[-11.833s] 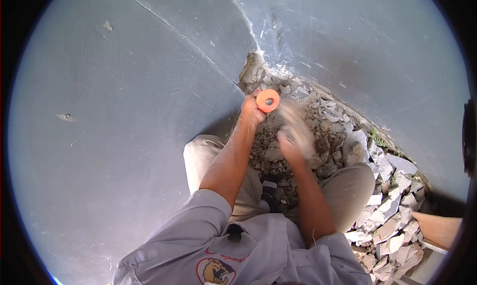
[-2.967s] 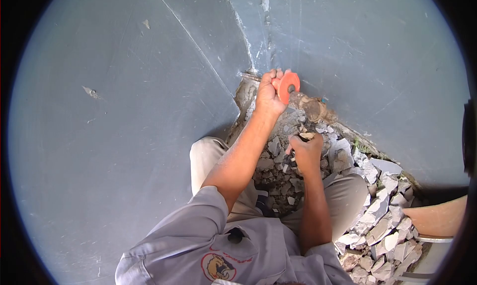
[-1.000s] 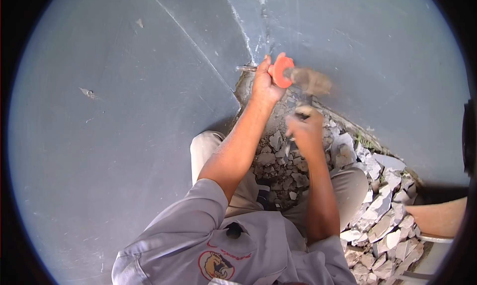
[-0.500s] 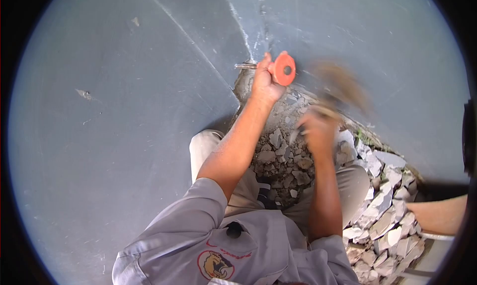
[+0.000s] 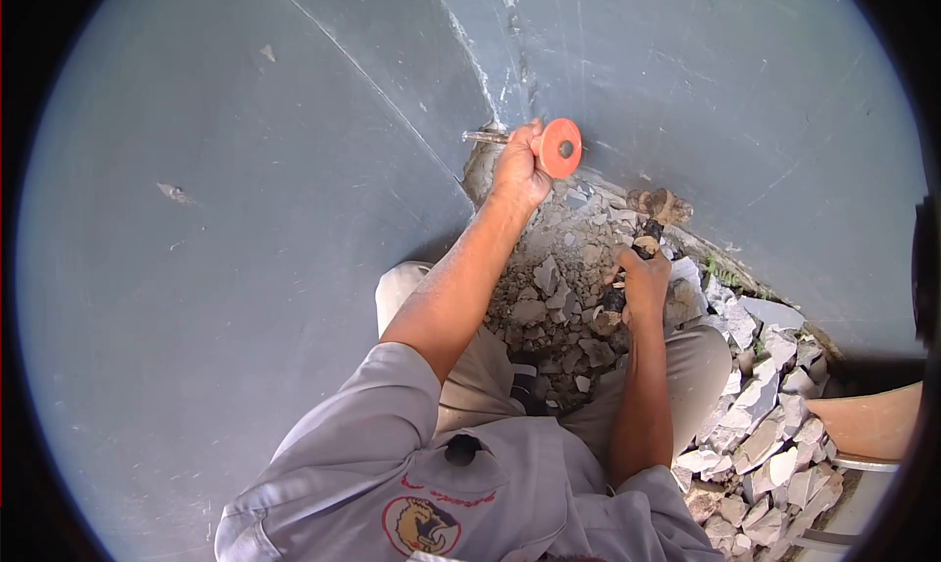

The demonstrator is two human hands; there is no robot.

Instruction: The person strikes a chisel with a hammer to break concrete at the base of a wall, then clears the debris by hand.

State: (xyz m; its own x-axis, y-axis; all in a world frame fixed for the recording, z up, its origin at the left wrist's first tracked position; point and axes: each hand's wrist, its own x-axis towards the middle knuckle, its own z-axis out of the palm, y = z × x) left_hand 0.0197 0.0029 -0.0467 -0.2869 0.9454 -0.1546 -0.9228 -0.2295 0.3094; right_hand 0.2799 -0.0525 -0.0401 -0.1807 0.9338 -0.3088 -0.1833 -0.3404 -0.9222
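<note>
My left hand [image 5: 520, 175] is closed around a chisel with a round orange hand guard [image 5: 561, 148]. Its metal tip points left, at the broken edge of the grey wall [image 5: 478, 175] in the corner; whether it touches is hard to tell. In my right hand [image 5: 644, 283] is a hammer [image 5: 662, 206], gripped by its dark, wrapped handle. The hammer's worn, dusty head is up and to the right, apart from the chisel's guard. Below both hands lies broken rubble [image 5: 554, 288], between my knees.
Larger broken pieces [image 5: 760, 435] are heaped along the right side. A curved tan object [image 5: 867, 423] stands at the right edge, beside the heap. Grey painted walls [image 5: 245, 297] rise on both sides of the corner.
The hammer, blurred and higher half a second ago, is now lower and sharp. My left hand stays in nearly the same place, with the chisel's guard turned slightly.
</note>
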